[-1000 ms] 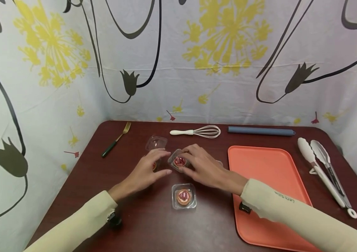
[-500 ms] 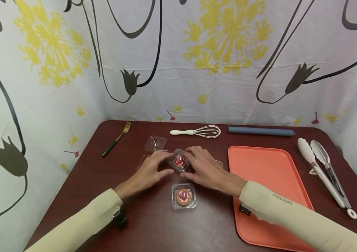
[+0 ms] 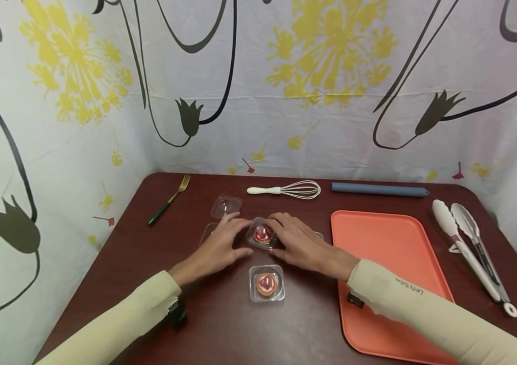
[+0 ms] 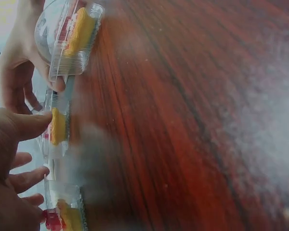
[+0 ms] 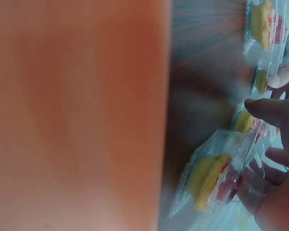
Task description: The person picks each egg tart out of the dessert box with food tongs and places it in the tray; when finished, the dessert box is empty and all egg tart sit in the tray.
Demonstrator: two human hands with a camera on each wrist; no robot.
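Note:
A clear plastic box with a red-topped tart [image 3: 263, 234] lies between my two hands at mid-table. My right hand [image 3: 301, 246] holds it at its right side, thumb toward the near side and fingers toward the far side. At its left edge is my left hand [image 3: 215, 251], thumb and fingers spread and loosely bent. Another boxed tart [image 3: 266, 284] sits in front of the hands. Behind the left hand, a clear box [image 3: 207, 231] is mostly hidden; the left wrist view shows a tart [image 4: 70, 214] there. The right hand hides most of one more box [image 3: 319, 235].
A clear plastic piece [image 3: 225, 207] lies behind the left hand. An orange tray [image 3: 386, 284] is under the right forearm. Toward the edges are a fork [image 3: 169, 200], a whisk [image 3: 286, 189], a blue rod [image 3: 379, 189] and tongs [image 3: 473, 248]. Patterned cloth encloses the table.
My left hand has drawn back from the left box and come to the middle box's left edge. The middle box has shifted slightly right; the right hand has stayed at it.

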